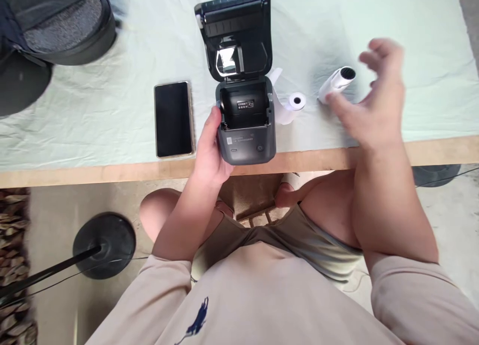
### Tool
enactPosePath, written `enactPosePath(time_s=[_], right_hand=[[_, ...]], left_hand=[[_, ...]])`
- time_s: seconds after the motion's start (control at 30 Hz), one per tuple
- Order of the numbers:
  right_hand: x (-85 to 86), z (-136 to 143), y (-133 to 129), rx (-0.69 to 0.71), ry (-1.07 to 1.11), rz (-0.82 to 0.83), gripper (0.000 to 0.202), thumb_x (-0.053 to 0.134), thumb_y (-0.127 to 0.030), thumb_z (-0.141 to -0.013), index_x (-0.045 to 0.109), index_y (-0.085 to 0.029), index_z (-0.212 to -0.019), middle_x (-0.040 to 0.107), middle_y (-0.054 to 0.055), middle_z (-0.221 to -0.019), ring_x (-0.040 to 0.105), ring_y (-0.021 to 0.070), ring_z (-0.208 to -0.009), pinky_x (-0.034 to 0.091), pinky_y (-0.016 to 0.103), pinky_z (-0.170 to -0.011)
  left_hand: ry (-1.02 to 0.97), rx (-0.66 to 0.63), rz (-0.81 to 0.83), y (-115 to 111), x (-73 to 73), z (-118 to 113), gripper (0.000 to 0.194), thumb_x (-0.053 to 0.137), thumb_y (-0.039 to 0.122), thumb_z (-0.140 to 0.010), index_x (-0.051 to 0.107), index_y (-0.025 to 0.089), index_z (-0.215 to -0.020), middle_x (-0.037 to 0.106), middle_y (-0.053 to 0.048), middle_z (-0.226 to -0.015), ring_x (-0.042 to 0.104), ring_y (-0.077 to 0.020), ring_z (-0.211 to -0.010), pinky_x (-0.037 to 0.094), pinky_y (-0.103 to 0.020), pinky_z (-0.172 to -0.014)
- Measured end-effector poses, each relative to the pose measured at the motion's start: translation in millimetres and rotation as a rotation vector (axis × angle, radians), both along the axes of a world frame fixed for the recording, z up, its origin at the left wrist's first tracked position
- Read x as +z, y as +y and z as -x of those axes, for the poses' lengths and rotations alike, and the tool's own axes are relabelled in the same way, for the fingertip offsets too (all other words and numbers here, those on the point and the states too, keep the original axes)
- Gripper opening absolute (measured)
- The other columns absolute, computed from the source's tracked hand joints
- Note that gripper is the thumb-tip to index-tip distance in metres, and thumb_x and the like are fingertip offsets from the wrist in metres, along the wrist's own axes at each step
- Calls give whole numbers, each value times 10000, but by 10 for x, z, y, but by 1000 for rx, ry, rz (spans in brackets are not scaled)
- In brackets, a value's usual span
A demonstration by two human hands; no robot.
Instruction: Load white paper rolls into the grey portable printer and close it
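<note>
From here I see my left hand (212,153) clamped on the open printer (247,148) at the table edge, most of its fingers hidden beneath the body. My right hand (377,98), motion-blurred, has its fingers spread by the upright white roll (331,86); I can't tell if the thumb touches it. The bag (71,21) is cut off at the upper left, and the printer partly covers the small roll's (297,101) paper.

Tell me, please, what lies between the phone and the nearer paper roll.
The head view shows the open printer, held in the left hand, and loose paper by the roll.
</note>
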State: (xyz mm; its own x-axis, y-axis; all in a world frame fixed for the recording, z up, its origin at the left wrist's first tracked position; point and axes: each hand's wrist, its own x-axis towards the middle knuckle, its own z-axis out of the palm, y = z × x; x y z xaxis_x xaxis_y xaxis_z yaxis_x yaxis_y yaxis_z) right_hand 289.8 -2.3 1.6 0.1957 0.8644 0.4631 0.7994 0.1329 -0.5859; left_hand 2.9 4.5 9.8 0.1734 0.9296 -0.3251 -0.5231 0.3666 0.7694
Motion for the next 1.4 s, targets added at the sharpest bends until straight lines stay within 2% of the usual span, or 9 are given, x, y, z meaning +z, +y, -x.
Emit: enactPosePath(time_s=[0.07,0.13,0.3,0.47,0.67,0.87,1.07,1.23,1.4], right_hand=[[94,180,-79,42,-45,-111,570,758,-200,-865,590,-334,-1392,689,86,-1417,695,357,-1286,601,610,-1075],[70,392,-84,182,-67,-58,521,778,-235,-893,610,-306,-1381,667,121,-1347,715,343,-1195,650,544,-959],[-348,649,162,349,-10,82,433,758,-392,-968,626,-347,-1378,658,60,-1165,705,252,-1010,653,498,-931],[-377,496,237,349,682,88,743,932,-442,-805,506,-435,-1414,711,-30,-980,702,193,-776,632,367,-719],[-60,530,65,299,1346,333,427,932,-343,-713,676,-318,-1054,755,-14,-1136,754,195,-1064,693,302,-781],[82,716,16,291,1380,318,574,1029,-338,-693,710,-391,-1167,759,-59,-1142,767,169,-1028,735,301,-826],[90,692,21,315,1476,392,420,962,-356,-712,726,-332,-1058,811,-32,-1132,788,184,-1128,725,262,-860],[109,716,-6,324,1395,372,532,1003,-335,-738,716,-430,-1177,754,-85,-945,814,170,-1053,718,265,-825],[-51,574,55,392,1355,358,492,927,-326,-735,683,-412,-1153,810,-63,-1192,777,235,-1279,709,410,-1048]], left_hand=[[-29,14,-2,-1,-4,-1,585,361,615,-1145,717,211,-1373,824,-87,-1317,553,-332,-1598,574,-460,-1237],[-46,14,-8,-1,-6,-7,596,344,617,-1147,740,197,-1298,820,-89,-1299,529,-331,-1618,574,-464,-1239],[-95,-19,-7,-1,14,-15,601,306,580,-1163,760,190,-1114,837,-90,-1231,530,-292,-1623,561,-425,-1265],[-165,-36,-16,-6,-11,18,455,409,481,-1161,756,188,-1121,839,-62,-1236,548,-307,-1609,547,-470,-1286],[-98,3,-18,-20,-75,38,483,471,589,-1127,770,215,-1190,834,-74,-1288,480,-355,-1654,547,-502,-1285],[-41,14,8,-16,-56,42,345,568,528,-1086,783,270,-1168,858,-36,-1293,473,-359,-1658,559,-468,-1281],[-105,15,-67,-13,-27,25,284,587,405,-1082,806,228,-1051,872,-33,-1233,526,-296,-1630,566,-428,-1286],[-71,-11,-14,0,-47,19,317,562,457,-1087,796,251,-1143,870,-28,-1239,571,-335,-1591,641,-441,-1193],[-76,-94,-84,-11,-94,37,303,664,535,-1052,802,267,-1081,876,-1,-1197,664,-327,-1497,627,-392,-1172]])
